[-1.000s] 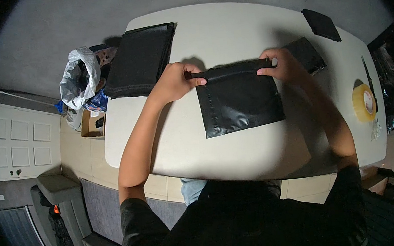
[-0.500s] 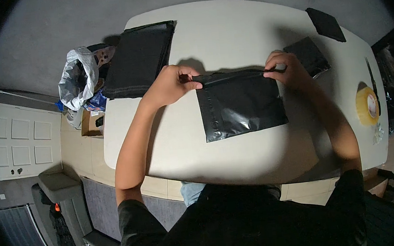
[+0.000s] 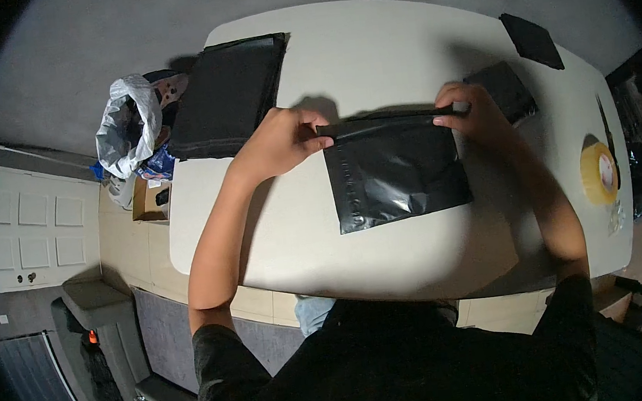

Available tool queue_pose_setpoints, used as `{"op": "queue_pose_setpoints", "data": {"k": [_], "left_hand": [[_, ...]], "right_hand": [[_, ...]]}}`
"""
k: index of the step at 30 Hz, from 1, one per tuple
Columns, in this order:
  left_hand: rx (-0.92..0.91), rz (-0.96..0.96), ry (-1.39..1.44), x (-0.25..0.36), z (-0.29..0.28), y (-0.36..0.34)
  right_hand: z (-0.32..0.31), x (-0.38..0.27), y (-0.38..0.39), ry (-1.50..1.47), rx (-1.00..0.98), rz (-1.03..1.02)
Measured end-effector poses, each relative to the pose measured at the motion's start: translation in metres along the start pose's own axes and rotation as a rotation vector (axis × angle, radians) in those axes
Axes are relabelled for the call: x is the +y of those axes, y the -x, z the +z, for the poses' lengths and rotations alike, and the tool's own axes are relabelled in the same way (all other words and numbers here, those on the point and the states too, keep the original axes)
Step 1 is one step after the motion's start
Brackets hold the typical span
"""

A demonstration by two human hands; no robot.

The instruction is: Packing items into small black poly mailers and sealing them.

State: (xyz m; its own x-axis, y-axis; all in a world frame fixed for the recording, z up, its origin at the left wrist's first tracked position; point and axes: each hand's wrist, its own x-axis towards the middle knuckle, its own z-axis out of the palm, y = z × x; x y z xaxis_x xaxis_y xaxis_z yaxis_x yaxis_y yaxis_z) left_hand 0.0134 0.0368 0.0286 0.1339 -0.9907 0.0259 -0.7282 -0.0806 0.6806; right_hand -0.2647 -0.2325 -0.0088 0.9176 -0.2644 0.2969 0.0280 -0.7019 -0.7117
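Note:
A glossy black plastic mailing bag [image 3: 399, 173] hangs over the white table [image 3: 368, 49], pinched at both ends of its upper edge. My left hand [image 3: 288, 138] grips the top left corner between thumb and fingers. My right hand [image 3: 471, 115] is closed on the top right corner, its thumb along the near side. Along the top runs a folded strip. What is inside the bag, if anything, cannot be seen. Left of my left hand lies a stack of flat black bags [image 3: 230, 97]. Just beyond my right hand is a dark folded packet [image 3: 504, 90], partly covered by it.
A roll of clear yellowish tape [image 3: 599, 174] is at the table's right edge, beside a thin black tool [image 3: 606, 123]. Another flat black piece [image 3: 532, 41] lies at the far right corner. Beyond the left edge is a white plastic sack [image 3: 128, 126] by an open cardboard box [image 3: 149, 200].
Both hands have shifted very slightly to the right and nearer with the bag. Its top strip looks turned over a little more toward me.

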Motion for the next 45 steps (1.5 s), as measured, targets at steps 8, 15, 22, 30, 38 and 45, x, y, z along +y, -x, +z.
{"op": "queue_pose_setpoints", "data": {"k": [8,15,22,30,38,45], "left_hand": [[0.049,-0.132,0.06,0.004,0.007,0.001],[0.069,-0.128,0.115,-0.003,0.012,0.001],[0.125,0.08,0.137,-0.013,0.009,0.008],[0.003,0.127,0.01,0.011,0.007,0.005],[0.023,0.409,0.027,-0.007,0.01,0.005],[0.038,0.387,-0.168,0.015,0.017,0.007]], "right_hand": [[0.002,-0.005,0.003,0.058,0.004,0.064],[0.011,0.022,0.009,-0.105,0.095,-0.168],[0.014,0.004,0.009,-0.072,0.092,-0.185],[0.01,0.0,0.015,-0.148,0.057,-0.073],[0.002,-0.003,0.012,0.02,0.017,-0.186],[-0.005,-0.011,0.019,0.239,-0.086,-0.265]]}}
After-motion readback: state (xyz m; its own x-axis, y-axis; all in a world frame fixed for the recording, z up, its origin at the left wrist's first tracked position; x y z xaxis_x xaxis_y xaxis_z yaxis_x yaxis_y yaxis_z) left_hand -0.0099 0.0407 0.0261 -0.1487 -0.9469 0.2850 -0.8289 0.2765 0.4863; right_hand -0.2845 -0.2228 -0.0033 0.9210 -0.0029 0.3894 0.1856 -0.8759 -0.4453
